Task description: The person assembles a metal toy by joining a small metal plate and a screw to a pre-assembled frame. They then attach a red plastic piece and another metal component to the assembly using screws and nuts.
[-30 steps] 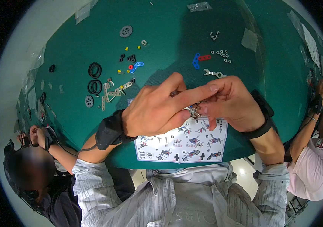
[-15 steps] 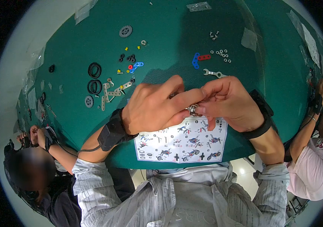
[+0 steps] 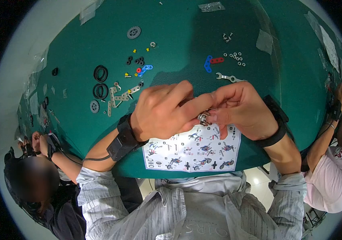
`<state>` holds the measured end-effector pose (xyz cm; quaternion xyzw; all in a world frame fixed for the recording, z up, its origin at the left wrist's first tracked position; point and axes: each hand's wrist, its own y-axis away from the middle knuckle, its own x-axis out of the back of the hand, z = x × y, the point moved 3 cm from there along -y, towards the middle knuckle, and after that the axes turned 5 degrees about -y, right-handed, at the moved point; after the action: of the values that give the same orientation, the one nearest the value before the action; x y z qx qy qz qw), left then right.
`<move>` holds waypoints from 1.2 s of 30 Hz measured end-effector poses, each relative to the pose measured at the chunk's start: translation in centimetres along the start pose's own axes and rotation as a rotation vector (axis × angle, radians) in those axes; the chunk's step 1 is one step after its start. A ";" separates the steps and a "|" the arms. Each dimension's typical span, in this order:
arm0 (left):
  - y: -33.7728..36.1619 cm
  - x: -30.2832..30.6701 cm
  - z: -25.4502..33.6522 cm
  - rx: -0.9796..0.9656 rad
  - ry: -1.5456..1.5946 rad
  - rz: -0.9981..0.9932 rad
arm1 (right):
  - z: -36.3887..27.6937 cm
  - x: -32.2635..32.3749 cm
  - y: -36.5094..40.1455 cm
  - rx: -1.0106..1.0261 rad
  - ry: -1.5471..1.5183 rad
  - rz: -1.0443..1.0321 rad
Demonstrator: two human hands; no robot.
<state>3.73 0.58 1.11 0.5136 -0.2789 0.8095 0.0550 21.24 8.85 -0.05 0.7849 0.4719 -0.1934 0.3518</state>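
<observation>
Between my two hands is a small metal assembly [image 3: 202,118], silver with some dark parts, mostly covered by fingers. My left hand [image 3: 165,110] pinches it from the left, the index finger reaching across the top. From the other side, the fingers and thumb of my right hand [image 3: 245,112] close on the same piece. Under the hands lies a printed instruction sheet [image 3: 191,154] with pictures of a small motorcycle model. A silver wrench [image 3: 229,77] rests just beyond my right hand. Metal perforated strips [image 3: 121,98] lie beyond my left wrist.
Black rubber tyres [image 3: 100,74] and grey wheels [image 3: 133,33] lie left. A blue bracket [image 3: 208,64], a red strip [image 3: 217,60], nuts [image 3: 235,56] and screws [image 3: 228,37] lie at the back. Co-workers sit on both sides, one with a pink sleeve [image 3: 325,180].
The fingers shift very slightly around the metal assembly, which turns a little. Both hands stay in nearly the same place, and the parts on the table lie as before.
</observation>
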 end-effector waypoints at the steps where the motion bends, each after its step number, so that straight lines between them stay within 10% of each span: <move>1: 0.0 0.1 0.0 0.002 -0.008 0.000 | 0.0 0.0 0.0 0.001 0.004 -0.001; 30: -0.1 0.8 0.4 -0.106 -0.255 0.203 | 1.2 -0.6 0.3 0.162 -0.043 0.069; 36: -0.4 0.3 0.7 0.132 0.259 0.263 | 0.8 -1.0 0.7 0.246 0.045 0.199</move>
<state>4.32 0.53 1.72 0.3667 -0.2806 0.8856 -0.0497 21.42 7.41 0.31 0.8691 0.3723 -0.1965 0.2598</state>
